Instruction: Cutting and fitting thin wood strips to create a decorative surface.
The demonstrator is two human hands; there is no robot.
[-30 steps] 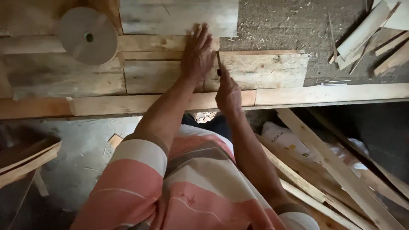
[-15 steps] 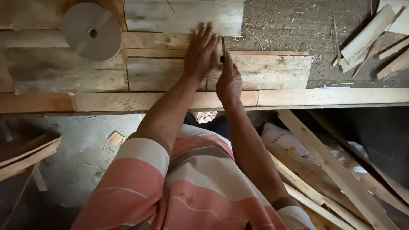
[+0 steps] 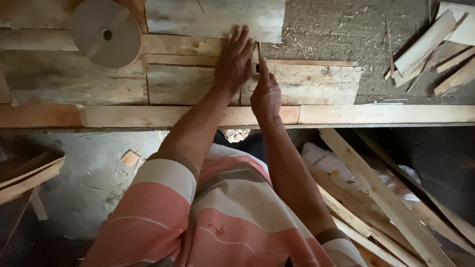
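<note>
On the bench, left hand (image 3: pixel 233 62): flat, palm down, fingers spread, pressing a grey board (image 3: pixel 198 81).
Right hand (image 3: pixel 265 94): closed round a thin pencil-like stick (image 3: pixel 259 53), touching the left hand's side.
Stick: upright, tip at the seam between boards; what kind of tool, cannot tell.
Board: lies between a wider plank (image 3: pixel 217 17) above and a pale long batten (image 3: pixel 198 116) along the bench edge.
Roll of tape (image 3: pixel 106 33): far left, on the boards, well apart from both hands.
Offcuts (image 3: pixel 435 44): heaped top right.
Loose slats (image 3: pixel 386 198): leaning under the bench, lower right.
</note>
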